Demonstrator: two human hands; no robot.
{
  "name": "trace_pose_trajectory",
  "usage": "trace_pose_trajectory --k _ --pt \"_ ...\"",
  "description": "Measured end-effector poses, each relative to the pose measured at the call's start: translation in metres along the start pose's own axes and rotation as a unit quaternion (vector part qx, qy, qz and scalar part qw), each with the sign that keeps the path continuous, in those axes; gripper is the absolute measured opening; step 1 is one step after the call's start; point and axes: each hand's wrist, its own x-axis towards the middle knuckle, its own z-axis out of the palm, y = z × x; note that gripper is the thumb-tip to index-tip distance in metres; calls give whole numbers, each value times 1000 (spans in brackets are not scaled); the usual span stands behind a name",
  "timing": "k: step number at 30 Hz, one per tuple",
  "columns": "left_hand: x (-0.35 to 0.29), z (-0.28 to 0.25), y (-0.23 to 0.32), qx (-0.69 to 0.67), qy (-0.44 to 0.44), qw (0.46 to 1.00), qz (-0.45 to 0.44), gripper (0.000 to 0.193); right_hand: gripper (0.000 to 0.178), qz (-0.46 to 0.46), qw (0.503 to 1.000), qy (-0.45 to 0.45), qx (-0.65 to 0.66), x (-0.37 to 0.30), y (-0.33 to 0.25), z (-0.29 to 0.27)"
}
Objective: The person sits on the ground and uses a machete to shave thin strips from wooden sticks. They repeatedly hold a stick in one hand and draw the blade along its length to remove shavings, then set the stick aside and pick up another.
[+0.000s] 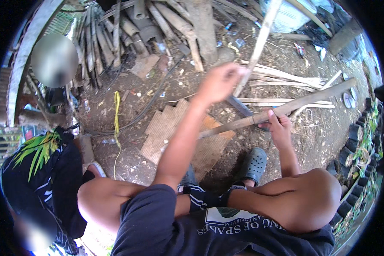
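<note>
My left hand [219,83], smeared by motion, reaches forward with its fingers closed at a pale bamboo strip [260,45]. This strip slants up to the right, past the top of the view. My right hand [279,126] grips a long brownish bamboo slat [309,100], thumb along its upper side. The slat runs from beside my left forearm to the far right. Below it lies a dark, flat, blade-like piece [240,106], its near end close to my right fingers; whether they hold it too is hidden.
Pale split strips [286,79] lie on the dirt ahead. Flattened cardboard [168,128] spreads before my feet in grey clogs [252,164]. Bamboo poles [102,45] are stacked far left. A yellow strap [117,113] lies left, near a person in black clothing [42,183]. Dark plant bags [350,149] line the right.
</note>
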Motion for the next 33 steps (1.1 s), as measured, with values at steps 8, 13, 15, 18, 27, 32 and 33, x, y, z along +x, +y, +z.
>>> trace_pose_trajectory --k 8,13,15,18,27,32,33 --pt "-71 -46 -163 360 -47 919 -156 27 25 57 990 123 29 20 37 -32" --pt "-98 -20 -212 342 -63 923 -164 22 33 84 988 132 -1 28 80 -77" --pt "-105 -11 -219 308 -14 946 -100 21 41 146 974 162 63 28 90 -99" --pt "-109 3 -226 364 19 929 -68 18 46 133 980 141 -40 28 93 -122" --pt "-90 -18 -164 321 95 942 -3 21 45 136 980 115 -89 41 70 -113" --pt "-54 -111 -93 339 -221 914 -20 25 38 190 893 -32 -406 27 67 -138" --pt "-57 -139 -84 361 -247 899 21 28 40 165 895 -58 -410 20 71 -140"
